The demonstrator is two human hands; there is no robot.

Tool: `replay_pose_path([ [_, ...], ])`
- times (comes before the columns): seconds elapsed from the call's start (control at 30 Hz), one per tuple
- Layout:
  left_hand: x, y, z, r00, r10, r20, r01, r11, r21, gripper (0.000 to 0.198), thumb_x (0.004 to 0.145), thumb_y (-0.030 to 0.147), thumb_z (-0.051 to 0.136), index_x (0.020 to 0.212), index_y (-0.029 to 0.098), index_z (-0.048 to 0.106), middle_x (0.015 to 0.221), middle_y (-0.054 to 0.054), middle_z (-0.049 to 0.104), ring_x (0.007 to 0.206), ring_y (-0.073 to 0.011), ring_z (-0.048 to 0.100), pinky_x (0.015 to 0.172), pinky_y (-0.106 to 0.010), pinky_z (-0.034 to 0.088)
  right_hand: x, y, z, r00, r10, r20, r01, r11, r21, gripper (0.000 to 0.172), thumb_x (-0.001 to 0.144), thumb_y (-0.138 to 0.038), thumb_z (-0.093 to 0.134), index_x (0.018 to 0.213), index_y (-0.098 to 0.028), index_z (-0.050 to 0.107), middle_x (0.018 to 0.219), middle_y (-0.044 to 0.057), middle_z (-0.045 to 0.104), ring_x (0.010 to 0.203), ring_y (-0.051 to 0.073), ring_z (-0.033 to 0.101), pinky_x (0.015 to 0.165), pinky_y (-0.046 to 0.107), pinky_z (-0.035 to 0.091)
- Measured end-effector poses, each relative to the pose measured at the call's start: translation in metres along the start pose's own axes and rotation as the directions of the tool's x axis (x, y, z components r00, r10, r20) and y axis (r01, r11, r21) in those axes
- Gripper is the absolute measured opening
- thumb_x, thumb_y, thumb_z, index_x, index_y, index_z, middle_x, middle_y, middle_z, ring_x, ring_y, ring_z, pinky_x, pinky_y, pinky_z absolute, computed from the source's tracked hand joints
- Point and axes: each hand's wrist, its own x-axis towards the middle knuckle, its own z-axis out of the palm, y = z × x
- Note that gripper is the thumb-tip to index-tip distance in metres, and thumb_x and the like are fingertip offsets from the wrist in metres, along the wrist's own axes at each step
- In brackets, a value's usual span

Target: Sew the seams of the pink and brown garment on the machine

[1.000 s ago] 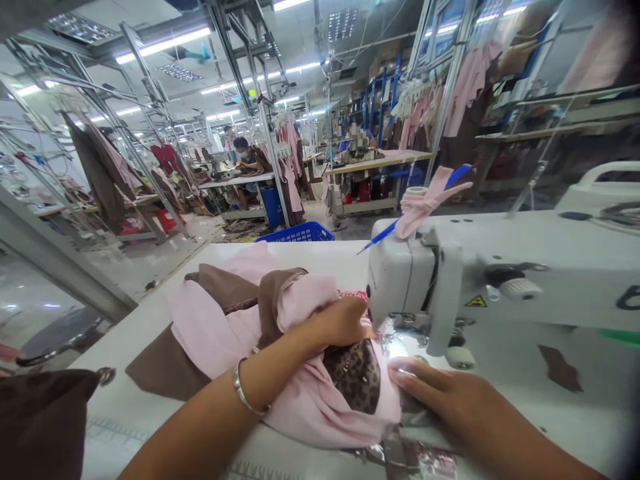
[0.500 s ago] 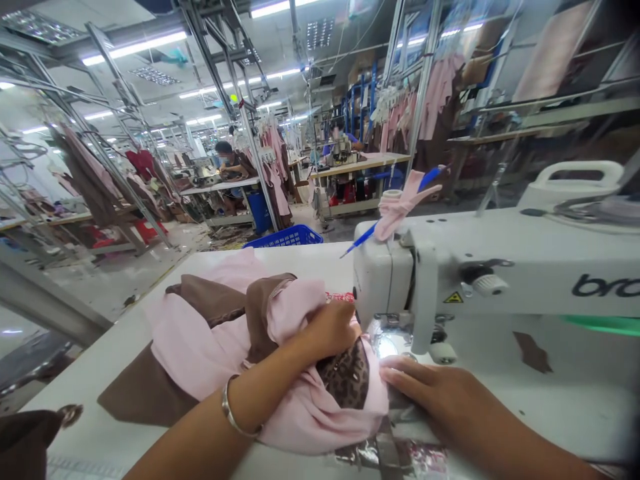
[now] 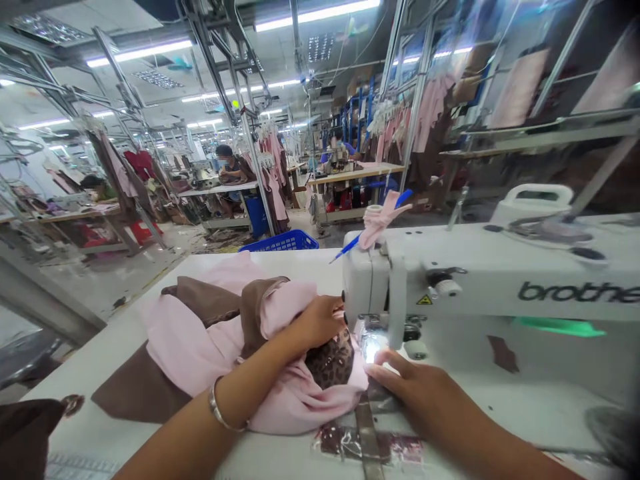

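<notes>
- Nearest, the right hand lay flat and open, gripping nothing, pressing the pink garment onto the table.
- Its fingertips sat just beside the lit needle area; a slip there could prick a finger.
- The left hand was curled tight on bunched pink cloth above the leopard-print patch, against the sewing machine.
- Far-left folds might drag and skew the seam.
</notes>
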Motion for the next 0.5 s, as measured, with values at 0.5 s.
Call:
replay_pose_path([
  [0.5,-0.138,0.078,-0.01,0.989,-0.072,-0.126,0.086,0.989,0.116,0.018,0.091,0.031,0.053,0.086,0.017,0.064,0.083,-0.003,0.066,0.083,-0.0173,0.058,0.078,-0.026,0.039,-0.011,-0.053,-0.027,0.961,0.274,-0.021,-0.247,0.896,0.37,0.025,0.096,-0.032,0.049,0.119,-0.022,0.053,0.09,0.001,0.067,0.072,0.013,0.068,0.059,0.017,0.052],
])
